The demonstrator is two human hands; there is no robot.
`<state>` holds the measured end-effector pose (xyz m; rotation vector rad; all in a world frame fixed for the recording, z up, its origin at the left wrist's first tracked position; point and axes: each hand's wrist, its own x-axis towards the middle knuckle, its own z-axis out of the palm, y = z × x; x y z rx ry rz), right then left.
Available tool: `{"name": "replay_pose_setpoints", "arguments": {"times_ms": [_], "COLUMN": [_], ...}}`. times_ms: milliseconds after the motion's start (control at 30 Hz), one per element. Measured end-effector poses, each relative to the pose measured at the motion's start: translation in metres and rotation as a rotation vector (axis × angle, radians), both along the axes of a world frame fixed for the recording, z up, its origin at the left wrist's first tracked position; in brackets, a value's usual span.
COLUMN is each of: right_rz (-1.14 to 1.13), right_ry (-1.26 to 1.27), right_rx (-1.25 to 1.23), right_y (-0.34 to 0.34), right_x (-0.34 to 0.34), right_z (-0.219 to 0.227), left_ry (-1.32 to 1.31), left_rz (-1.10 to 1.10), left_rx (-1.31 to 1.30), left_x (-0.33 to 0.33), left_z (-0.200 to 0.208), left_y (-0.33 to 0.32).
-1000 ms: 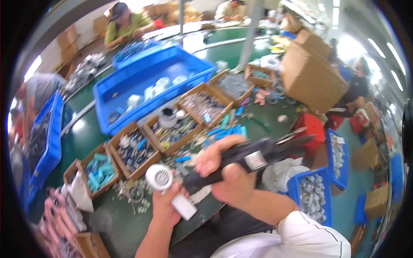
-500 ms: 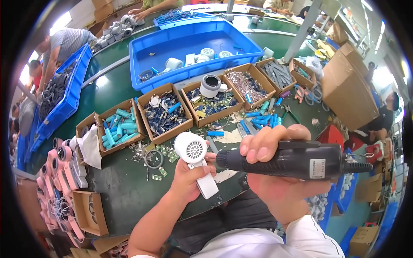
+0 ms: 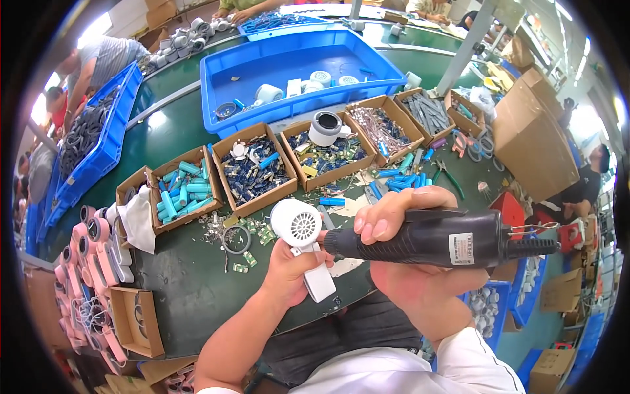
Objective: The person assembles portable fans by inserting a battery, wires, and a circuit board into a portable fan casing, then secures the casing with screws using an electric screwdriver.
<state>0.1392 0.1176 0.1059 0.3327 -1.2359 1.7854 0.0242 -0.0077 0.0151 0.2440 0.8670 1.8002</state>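
- Near the frame's centre, the left hand [image 3: 287, 274] was closed around a white handheld fan [image 3: 296, 221].
- Just right of that, the right hand [image 3: 420, 282] clasped a black power driver [image 3: 423, 240], shifted slightly left from a moment before.

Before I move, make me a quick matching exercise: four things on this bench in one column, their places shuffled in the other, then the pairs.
Things:
1. White fan
2. Driver
3. Pliers
4. Big blue tub

Places:
A. Behind the row of cardboard boxes
B. In the right hand
C. Lying on the table, green handles showing
D. In the left hand

Pairs: 1-D, 2-B, 3-C, 4-A
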Motion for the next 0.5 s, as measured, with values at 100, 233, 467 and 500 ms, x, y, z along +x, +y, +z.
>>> {"name": "replay_pose_setpoints", "arguments": {"times_ms": [100,233,467,500], "right_rz": [-0.001,0.022,-0.107,-0.109], "right_ry": [-0.018,0.006,-0.11,-0.109], "right_rx": [-0.013,-0.071,-0.075,-0.08], "right_y": [0.007,0.004,-0.005,-0.006], "right_x": [0.004,0.002,-0.001,-0.002], "right_z": [0.005,0.009,0.007,0.007], "left_ry": [-0.014,-0.01,0.013,0.004], "left_rz": [0.005,0.023,-0.002,-0.019], "left_rx": [-0.001,-0.033,-0.011,0.023], "left_x": [0.0,0.002,0.0,-0.001], "left_z": [0.004,0.008,0.0,-0.001], "left_y": [0.0,0.0,0.0,-0.001]}}
